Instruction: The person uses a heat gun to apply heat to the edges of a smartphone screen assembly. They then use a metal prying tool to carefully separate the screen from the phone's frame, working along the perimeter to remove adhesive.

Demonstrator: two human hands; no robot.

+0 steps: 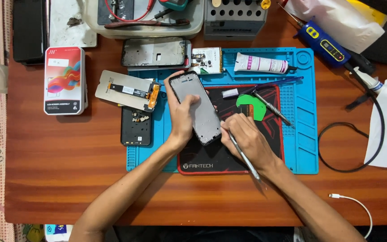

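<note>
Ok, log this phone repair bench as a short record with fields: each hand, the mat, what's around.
left hand: grips phone frame, tilted off the mat
right hand: holds thin metal tool, tip at the frame's lower right edge
mat: blue work mat with black pad on top
on mat: white tube, green pick, toothbrush
left of mat: loose screen, back cover, boxed screen
right side: black cable, white cable
surface: wooden table
</note>
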